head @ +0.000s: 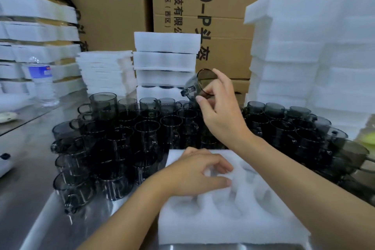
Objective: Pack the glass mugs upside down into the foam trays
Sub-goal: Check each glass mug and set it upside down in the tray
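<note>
A white foam tray (223,223) with round pockets lies on the steel table in front of me. My left hand (194,172) rests on its upper left part, fingers curled loosely over a pocket's edge. Above the crowd of mugs, my right hand (221,107) grips a smoky glass mug (199,84) tipped on its side, its open mouth facing me. Several more smoky glass mugs (125,134) stand upright in rows behind and left of the tray, with another group (294,128) to the right.
Packed foam trays (166,63) are stacked at the centre back, thin foam sheets (105,71) to their left, and tall foam stacks (304,57) on the right. A water bottle (40,81) stands at the left. Cardboard boxes (223,6) form the back wall.
</note>
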A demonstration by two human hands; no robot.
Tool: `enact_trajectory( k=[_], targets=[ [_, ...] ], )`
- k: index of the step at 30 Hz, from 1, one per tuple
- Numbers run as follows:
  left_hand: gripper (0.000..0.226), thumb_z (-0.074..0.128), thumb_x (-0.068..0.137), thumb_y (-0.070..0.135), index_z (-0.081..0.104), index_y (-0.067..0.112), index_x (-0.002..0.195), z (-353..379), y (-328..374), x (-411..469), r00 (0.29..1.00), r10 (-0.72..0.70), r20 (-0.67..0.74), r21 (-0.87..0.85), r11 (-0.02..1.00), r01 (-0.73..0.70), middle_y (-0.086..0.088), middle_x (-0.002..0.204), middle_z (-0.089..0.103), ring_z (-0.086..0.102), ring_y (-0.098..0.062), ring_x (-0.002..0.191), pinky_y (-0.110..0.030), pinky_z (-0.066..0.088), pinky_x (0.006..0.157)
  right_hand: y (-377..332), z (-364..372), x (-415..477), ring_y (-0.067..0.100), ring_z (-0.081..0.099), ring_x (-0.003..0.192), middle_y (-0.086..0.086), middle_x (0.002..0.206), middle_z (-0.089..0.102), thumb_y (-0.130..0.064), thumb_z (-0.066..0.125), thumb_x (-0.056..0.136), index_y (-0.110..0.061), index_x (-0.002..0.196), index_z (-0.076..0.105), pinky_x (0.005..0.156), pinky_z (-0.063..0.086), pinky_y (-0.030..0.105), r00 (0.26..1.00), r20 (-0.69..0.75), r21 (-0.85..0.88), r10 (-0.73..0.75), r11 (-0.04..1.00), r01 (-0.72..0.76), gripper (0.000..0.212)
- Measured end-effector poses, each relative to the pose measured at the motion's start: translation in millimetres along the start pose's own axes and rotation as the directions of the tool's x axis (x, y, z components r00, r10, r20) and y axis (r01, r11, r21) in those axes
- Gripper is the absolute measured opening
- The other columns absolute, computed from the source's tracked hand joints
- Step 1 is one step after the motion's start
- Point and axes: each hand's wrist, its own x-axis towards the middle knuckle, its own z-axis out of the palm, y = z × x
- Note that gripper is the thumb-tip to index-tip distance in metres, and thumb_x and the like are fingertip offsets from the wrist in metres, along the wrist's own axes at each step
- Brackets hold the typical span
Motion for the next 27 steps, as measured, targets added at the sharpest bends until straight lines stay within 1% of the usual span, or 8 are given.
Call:
enact_trajectory(
  k=[2,5,10,14,19,21,23,27],
  targets=[
    [0.014,0.063,0.086,0.043,0.062,0.047,0.1,-7,-10,4,0.997,-0.078,-0.027,-0.098,0.992,0.075,0.028,0.097,0.064,0.045,0.01,0.107,-0.017,0.024,0.104,10,-8,-19,0.017,0.049,0.112,0.001,0.137,0.027,-0.014,0.057,0.092,-0.016,0.085,0.045,0.094,0.039,0.023,1.0,-0.024,0.006,0.011,1.0,-0.011,0.014],
    [0.007,0.066,0.081,0.036,0.068,0.035,0.088,0,-5,3,0.995,-0.061,-0.081,-0.26,0.965,0.038,0.02,0.098,0.069,0.062,-0.003,0.101,-0.031,0.047,0.097,22,-5,-39,0.022,0.044,0.123,0.003,0.128,0.033,-0.009,0.063,0.088,-0.016,0.084,0.051,0.098,0.043,0.04,0.995,-0.104,0.055,0.01,0.998,-0.005,0.014],
    [0.014,0.067,0.081,0.017,0.055,0.017,0.073,-9,-12,9,0.941,-0.172,-0.291,-0.556,0.831,-0.02,0.023,0.074,0.065,0.058,0.007,0.073,-0.016,0.043,0.068,27,-11,-40,0.014,0.047,0.107,-0.002,0.113,0.042,-0.019,0.074,0.075,-0.008,0.101,0.054,0.085,0.042,0.02,0.96,-0.223,-0.063,-0.167,0.986,0.157,0.034],
    [0.032,0.069,0.065,0.024,0.056,0.014,0.093,-12,-12,12,0.92,-0.276,-0.279,-0.777,0.628,-0.047,0.008,0.083,0.07,0.067,-0.012,0.09,-0.021,0.05,0.066,24,-18,-44,0.005,0.047,0.107,-0.007,0.117,0.044,-0.031,0.079,0.07,-0.013,0.13,0.047,0.086,0.039,0.012,0.975,-0.132,-0.114,-0.179,0.98,0.164,0.07],
    [0.061,0.067,0.068,0.032,0.053,0.004,0.12,-20,-9,11,0.892,-0.366,-0.265,-0.916,0.385,-0.115,-0.016,0.101,0.066,0.07,-0.019,0.079,-0.027,0.058,0.07,23,-21,-47,-0.006,0.045,0.099,-0.006,0.108,0.041,-0.033,0.084,0.065,-0.015,0.126,0.054,0.082,0.039,0.009,0.992,-0.105,-0.048,-0.073,0.996,0.069,0.07],
    [0.045,0.069,0.074,0.026,0.059,0.009,0.114,-20,-11,9,0.853,-0.376,-0.362,-0.881,0.436,-0.182,-0.018,0.103,0.065,0.068,-0.016,0.074,-0.026,0.057,0.067,22,-21,-49,-0.008,0.046,0.098,-0.006,0.105,0.043,-0.034,0.086,0.062,-0.018,0.119,0.056,0.081,0.04,0.008,0.996,-0.06,-0.017,-0.072,0.997,0.071,0.067],
    [0.021,0.068,0.078,0.021,0.066,0.019,0.098,-20,-12,5,0.783,-0.345,-0.517,-0.752,0.62,-0.224,-0.008,0.091,0.07,0.067,-0.011,0.07,-0.022,0.054,0.061,19,-21,-49,-0.007,0.049,0.098,-0.007,0.105,0.045,-0.036,0.087,0.06,-0.025,0.114,0.054,0.081,0.043,0.01,0.998,-0.022,0.055,-0.058,0.997,0.059,0.064],
    [0.013,0.063,0.075,0.025,0.066,0.023,0.087,-23,-12,-3,0.689,-0.207,-0.695,-0.491,0.836,-0.244,0.01,0.063,0.069,0.064,-0.002,0.059,-0.014,0.048,0.053,17,-23,-51,0.003,0.054,0.096,-0.008,0.106,0.049,-0.034,0.087,0.061,-0.032,0.113,0.053,0.08,0.049,0.022,0.999,0.047,0.134,-0.028,0.991,0.021,0.062]
  ],
)
